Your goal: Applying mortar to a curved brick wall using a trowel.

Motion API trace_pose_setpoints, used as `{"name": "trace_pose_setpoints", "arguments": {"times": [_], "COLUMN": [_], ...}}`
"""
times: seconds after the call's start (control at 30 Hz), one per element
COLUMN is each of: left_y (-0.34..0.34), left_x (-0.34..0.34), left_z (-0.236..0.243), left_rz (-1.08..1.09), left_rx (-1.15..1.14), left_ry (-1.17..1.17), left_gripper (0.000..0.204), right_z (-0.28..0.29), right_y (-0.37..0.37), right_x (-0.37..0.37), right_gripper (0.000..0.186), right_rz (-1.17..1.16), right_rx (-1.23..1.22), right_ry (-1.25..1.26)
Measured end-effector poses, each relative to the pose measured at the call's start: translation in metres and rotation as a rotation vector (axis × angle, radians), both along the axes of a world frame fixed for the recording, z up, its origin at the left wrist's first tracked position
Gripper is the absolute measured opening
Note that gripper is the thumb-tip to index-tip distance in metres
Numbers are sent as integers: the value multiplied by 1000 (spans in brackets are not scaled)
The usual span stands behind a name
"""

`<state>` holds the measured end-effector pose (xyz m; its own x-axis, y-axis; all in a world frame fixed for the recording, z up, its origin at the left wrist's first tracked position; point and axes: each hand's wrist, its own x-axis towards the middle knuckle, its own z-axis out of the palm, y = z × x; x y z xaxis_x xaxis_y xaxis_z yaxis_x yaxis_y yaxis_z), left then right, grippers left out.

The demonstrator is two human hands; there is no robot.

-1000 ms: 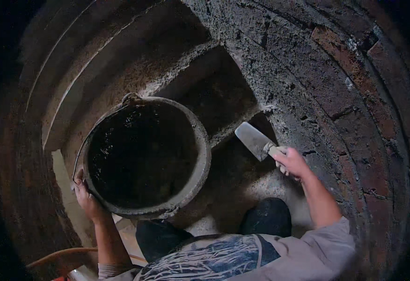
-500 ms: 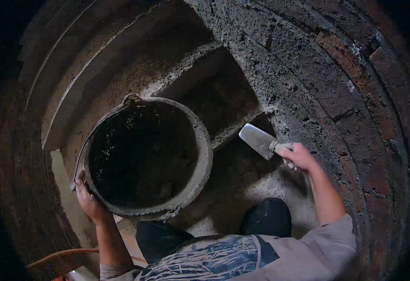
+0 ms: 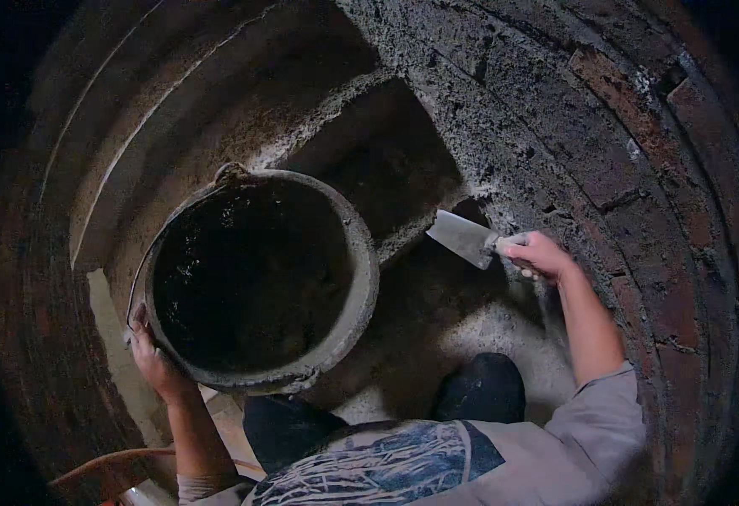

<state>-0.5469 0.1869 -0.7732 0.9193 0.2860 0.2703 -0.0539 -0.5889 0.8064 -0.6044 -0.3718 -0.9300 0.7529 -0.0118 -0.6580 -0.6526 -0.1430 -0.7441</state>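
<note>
My right hand (image 3: 541,255) is closed round the pale handle of a trowel (image 3: 464,239), whose flat metal blade points left toward the bucket and is smeared with grey. To the left stands a large round bucket (image 3: 364,253) with a mortar-crusted rim and dark, wet-looking contents deep in shadow. My left hand (image 3: 157,360) grips the bucket's near left side, fingers at the rim where the thin wire handle (image 3: 140,274) comes down. The blade and the bucket are apart, with a gap between them.
Steps (image 3: 348,99) with rough, mortar-spattered edges rise beyond the bucket. On the right runs a rough brick wall (image 3: 639,219), partly coated in grey mortar. An orange hose or cable (image 3: 108,460) lies at the lower left. My knees (image 3: 481,390) are just below the bucket and trowel.
The trowel has tilted a little, and my right hand has shifted slightly up. The bucket and my left hand sit marginally further left and higher in view. Both grips stay the same.
</note>
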Motion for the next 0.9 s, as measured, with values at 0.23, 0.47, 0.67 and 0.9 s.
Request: {"name": "trace_pose_setpoints", "arguments": {"times": [0.23,0.47,0.67,0.9], "left_y": [1,0,2,8], "left_x": [3,2,1,-2], "left_z": [4,1,-1,-4], "left_rz": [46,57,17,10], "left_rx": [-108,5,210,-32], "left_ry": [74,36,-9,-37], "left_gripper": [44,44,43,40], "right_z": [-9,-24,-21,-25], "right_y": [70,106,112,133], "right_x": [7,-7,-7,-18], "right_gripper": [26,22,22,26], "right_rz": [-117,-295,-341,-375], "right_rx": [-2,6,50,37], "right_ry": [-6,-51,-75,-142]}}
